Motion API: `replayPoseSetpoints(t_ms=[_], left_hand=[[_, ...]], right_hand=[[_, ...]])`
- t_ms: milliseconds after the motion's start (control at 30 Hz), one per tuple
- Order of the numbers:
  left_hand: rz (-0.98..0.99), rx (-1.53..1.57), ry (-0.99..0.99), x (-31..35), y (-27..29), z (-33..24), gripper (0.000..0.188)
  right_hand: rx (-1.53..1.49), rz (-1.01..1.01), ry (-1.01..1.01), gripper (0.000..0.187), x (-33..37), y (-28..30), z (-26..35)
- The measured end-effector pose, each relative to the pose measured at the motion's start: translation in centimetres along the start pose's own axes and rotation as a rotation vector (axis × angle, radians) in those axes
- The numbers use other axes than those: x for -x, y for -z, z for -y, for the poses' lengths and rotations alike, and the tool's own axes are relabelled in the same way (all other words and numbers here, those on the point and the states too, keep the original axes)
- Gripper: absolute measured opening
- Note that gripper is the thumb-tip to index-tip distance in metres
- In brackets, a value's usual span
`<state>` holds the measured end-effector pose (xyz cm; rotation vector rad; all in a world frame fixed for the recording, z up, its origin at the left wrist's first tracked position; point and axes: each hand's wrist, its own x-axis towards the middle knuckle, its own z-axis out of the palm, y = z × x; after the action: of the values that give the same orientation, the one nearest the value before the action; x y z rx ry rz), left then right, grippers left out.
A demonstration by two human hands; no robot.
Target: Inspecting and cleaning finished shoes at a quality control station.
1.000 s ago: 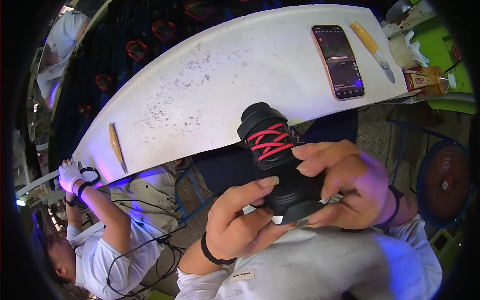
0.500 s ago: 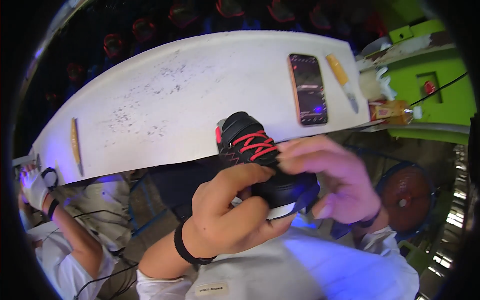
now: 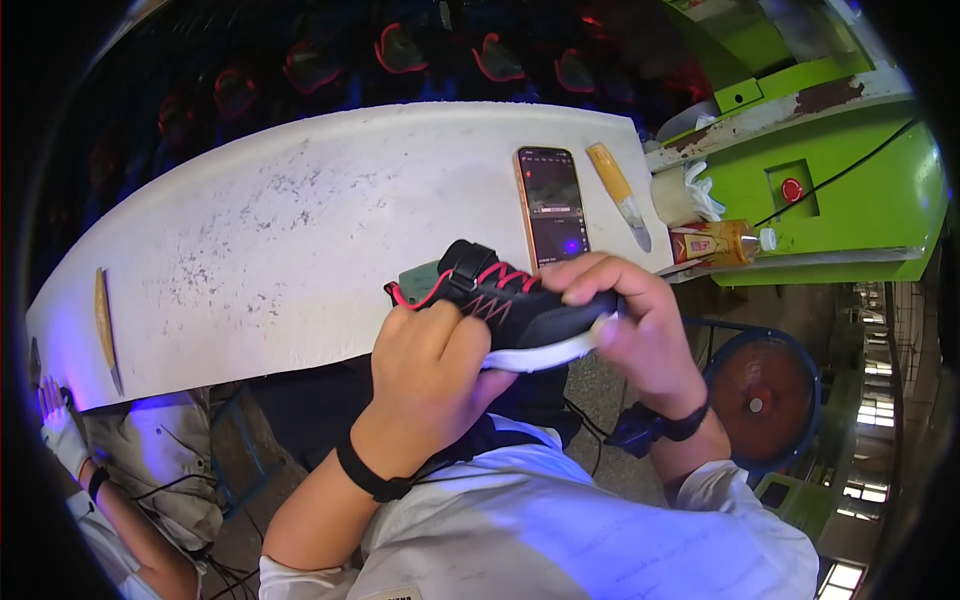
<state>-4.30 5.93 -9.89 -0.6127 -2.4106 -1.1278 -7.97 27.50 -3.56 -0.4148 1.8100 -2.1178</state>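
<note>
A black shoe [image 3: 545, 318] with red laces and a white sole is held between my two hands, just over the near edge of the white table. Its toe points right, and its side and sole edge face me. My left hand [image 3: 425, 365] is closed around the heel end and the sole, with its fingertips partly hidden behind the shoe. My right hand [image 3: 635, 320] grips the toe, fingers over the top and thumb against the sole edge. A greenish insole or lining shows at the shoe's opening.
On the white table [image 3: 260, 310] lie a phone [image 3: 553, 210], a wooden-handled knife [image 3: 618, 195] and another wooden-handled tool [image 3: 105, 325]. A drink bottle [image 3: 715, 243] lies at right by green machinery [image 3: 850, 200]. A fan [image 3: 762, 400] stands lower right. At far left is a co-worker's gloved hand [image 3: 62, 435].
The shoe has turned from toe-toward-me to sideways, its white sole edge now showing. My right hand has closed on the toe, and my left hand has shifted to the heel end.
</note>
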Motion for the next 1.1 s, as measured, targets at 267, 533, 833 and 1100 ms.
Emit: replayPoseSetpoints(t_ms=[267, 533, 833, 1100], left_hand=[[0.115, -0.071, 0.022, -1.4, 0.3, -1.0, 0.046], [-0.217, -0.081, -0.19, -0.2, 5.8, -2.9, 0.059], [0.211, -0.095, 0.218, 3.5, 12.1, -4.4, 0.056], [0.251, -0.132, 0.283, 3.4, 12.0, -5.3, 0.074]], right_hand=[[0.856, -0.219, 0.091, 0.036, 0.2, -1.4, -0.4], [-0.602, 0.203, 0.331, 0.09, -1.6, -6.7, -0.7], [0.57, 0.173, 0.285, 0.046, -0.3, -7.0, -8.1], [0.324, 0.185, 0.564, 0.036, 0.3, -9.6, -7.2]])
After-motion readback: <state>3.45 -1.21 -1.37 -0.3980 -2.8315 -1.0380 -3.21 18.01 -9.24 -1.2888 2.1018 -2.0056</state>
